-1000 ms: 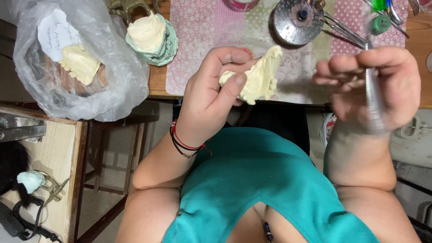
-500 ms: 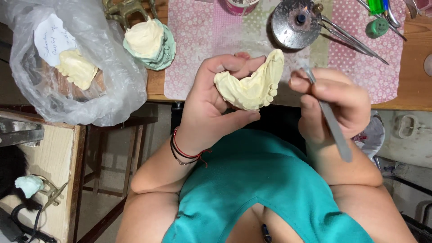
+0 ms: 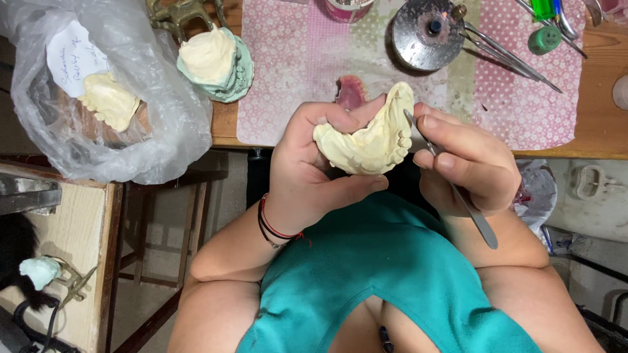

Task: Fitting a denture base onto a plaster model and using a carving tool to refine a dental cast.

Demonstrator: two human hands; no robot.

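so, what i logged from the head camera:
left hand: my left hand was clamped on the cream plaster dental cast, thumb under its lower edge, fingers curled over the back.
right hand: my right hand was closed around a thin metal carving tool, held like a pen; the handle ran out toward 5 o'clock past the palm.
tool tip: the tip sat at the cast's right edge, touching or just short of it; i could not tell which.
cast: it was held near the middle of the view, off the table and above my teal shirt, just below the table edge, teeth side toward 5 o'clock.
wrist: red and black bands circled the left wrist.
mat: a pink patterned mat lay on the wooden table at 12 o'clock.
pink piece: a pink denture base showed just behind the left fingers, on the mat.
metal disc: a round metal disc stood at 1 o'clock, with long metal instruments beside it.
bag: a clear plastic bag at 10 o'clock held another cream cast.
articulator: a cast mounted in a green base stood at 11 o'clock, beside the bag.
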